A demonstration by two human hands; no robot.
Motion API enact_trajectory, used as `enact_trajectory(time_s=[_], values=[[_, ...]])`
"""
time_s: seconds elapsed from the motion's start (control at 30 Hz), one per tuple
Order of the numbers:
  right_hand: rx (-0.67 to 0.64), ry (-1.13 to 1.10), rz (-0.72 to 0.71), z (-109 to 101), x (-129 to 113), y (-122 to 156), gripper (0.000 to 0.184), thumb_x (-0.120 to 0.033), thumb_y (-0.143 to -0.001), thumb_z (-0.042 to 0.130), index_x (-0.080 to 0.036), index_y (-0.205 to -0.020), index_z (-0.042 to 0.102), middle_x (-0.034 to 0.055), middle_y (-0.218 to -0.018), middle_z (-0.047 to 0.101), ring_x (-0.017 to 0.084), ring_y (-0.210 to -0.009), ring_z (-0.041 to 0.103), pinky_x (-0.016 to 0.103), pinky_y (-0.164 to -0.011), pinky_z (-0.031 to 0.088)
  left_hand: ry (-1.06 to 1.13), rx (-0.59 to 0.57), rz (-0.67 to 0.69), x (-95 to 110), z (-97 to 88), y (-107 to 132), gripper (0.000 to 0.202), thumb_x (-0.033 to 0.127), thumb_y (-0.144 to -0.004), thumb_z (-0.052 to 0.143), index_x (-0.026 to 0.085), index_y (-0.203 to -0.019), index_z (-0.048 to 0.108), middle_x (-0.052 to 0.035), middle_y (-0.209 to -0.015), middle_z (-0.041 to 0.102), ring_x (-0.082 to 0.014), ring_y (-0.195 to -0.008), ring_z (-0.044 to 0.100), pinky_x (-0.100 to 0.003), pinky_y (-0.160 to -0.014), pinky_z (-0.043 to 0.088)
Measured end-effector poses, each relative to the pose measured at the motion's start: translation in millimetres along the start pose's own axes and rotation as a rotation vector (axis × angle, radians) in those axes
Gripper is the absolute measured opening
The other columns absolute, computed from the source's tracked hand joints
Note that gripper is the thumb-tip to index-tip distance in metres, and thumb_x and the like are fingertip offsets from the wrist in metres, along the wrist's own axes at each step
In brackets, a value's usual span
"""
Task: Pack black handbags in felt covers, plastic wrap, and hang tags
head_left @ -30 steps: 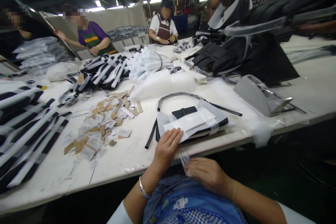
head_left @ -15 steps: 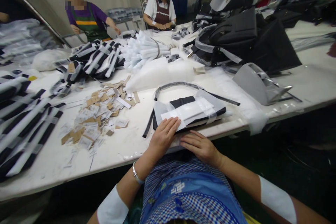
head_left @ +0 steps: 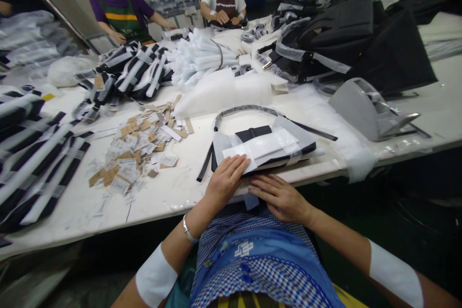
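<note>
A flat black bag (head_left: 274, 151) wrapped in white paper and clear film lies at the near edge of the white table (head_left: 169, 192), its wrapped handle (head_left: 245, 111) arching behind it. My left hand (head_left: 225, 180) lies flat on the bag's near left corner, fingers stretched out. My right hand (head_left: 279, 197) rests just below the bag's near edge at the table rim, fingers extended and pressed against it; whether anything is under them is hidden.
A scatter of small paper and cardboard tags (head_left: 137, 149) lies left of the bag. Black and white wrapped straps (head_left: 36, 163) fill the far left. A grey tape dispenser (head_left: 364, 110) stands right. Black bags (head_left: 342, 38) pile behind. Other people (head_left: 119, 9) work across the table.
My right hand rose from my lap, where it held a small clear packet, to the bag's near edge. The view tilted downward. My left hand stayed on the bag.
</note>
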State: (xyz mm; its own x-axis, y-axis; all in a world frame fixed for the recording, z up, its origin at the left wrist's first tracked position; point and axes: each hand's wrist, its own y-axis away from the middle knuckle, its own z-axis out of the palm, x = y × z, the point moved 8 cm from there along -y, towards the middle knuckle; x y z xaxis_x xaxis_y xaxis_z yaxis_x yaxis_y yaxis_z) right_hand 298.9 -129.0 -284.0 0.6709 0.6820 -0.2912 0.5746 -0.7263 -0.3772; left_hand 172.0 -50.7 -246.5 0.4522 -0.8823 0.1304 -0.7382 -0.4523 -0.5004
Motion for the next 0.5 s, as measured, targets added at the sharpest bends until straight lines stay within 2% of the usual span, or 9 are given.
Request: enact_trajectory(time_s=[0.07, 0.2, 0.27, 0.37, 0.5], values=[[0.021, 0.051, -0.046, 2.8, -3.7, -2.2, 0.057, -0.004, -0.089, 0.047, -0.018, -0.145, 0.047, 0.0106, -0.146, 0.051, 0.027, -0.139, 0.041, 0.053, -0.111, 0.04, -0.002, 0.007, 0.001, 0.1, -1.0, -0.3, 0.05, 0.019, -0.095, 0.056, 0.013, -0.144, 0.042, -0.0135, -0.142, 0.055, -0.0237, -0.134, 0.049, -0.043, -0.115, 0.039], [0.213, 0.025, -0.152, -3.9, -12.9, -8.9, 0.04, -0.007, -0.095, 0.049, -0.017, -0.133, 0.058, 0.0099, -0.13, 0.065, 0.022, -0.131, 0.052, 0.047, -0.109, 0.045, -0.016, 0.017, 0.015, 1.0, -2.2, -0.8, 0.049, 0.018, -0.096, 0.054, 0.014, -0.144, 0.043, -0.0137, -0.142, 0.055, -0.0236, -0.134, 0.049, -0.043, -0.115, 0.04], [0.269, -0.033, -0.189, -6.9, -16.7, -13.4, 0.034, -0.008, -0.096, 0.05, -0.017, -0.126, 0.062, 0.0088, -0.121, 0.07, 0.021, -0.124, 0.059, 0.044, -0.106, 0.049, -0.029, 0.019, 0.024, 1.8, -1.7, -0.4, 0.047, 0.016, -0.096, 0.053, 0.016, -0.142, 0.045, -0.0128, -0.143, 0.054, -0.0235, -0.134, 0.048, -0.043, -0.114, 0.04], [0.308, -0.117, -0.169, -11.8, -19.1, -18.0, 0.032, -0.008, -0.096, 0.047, -0.016, -0.121, 0.065, 0.0091, -0.112, 0.074, 0.02, -0.112, 0.066, 0.042, -0.101, 0.053, -0.05, 0.03, 0.03, 2.3, 0.1, 1.5, 0.045, 0.013, -0.096, 0.052, 0.018, -0.141, 0.048, -0.0121, -0.144, 0.053, -0.0235, -0.136, 0.047, -0.044, -0.114, 0.041], [0.309, -0.173, -0.098, -18.0, -23.6, -14.1, 0.035, -0.006, -0.093, 0.043, -0.015, -0.117, 0.067, 0.0104, -0.11, 0.075, 0.019, -0.109, 0.068, 0.039, -0.099, 0.055, -0.066, 0.049, 0.025, 2.2, 2.4, 4.3, 0.046, 0.012, -0.097, 0.052, 0.018, -0.142, 0.047, -0.0128, -0.145, 0.052, -0.0237, -0.138, 0.044, -0.045, -0.113, 0.041]])
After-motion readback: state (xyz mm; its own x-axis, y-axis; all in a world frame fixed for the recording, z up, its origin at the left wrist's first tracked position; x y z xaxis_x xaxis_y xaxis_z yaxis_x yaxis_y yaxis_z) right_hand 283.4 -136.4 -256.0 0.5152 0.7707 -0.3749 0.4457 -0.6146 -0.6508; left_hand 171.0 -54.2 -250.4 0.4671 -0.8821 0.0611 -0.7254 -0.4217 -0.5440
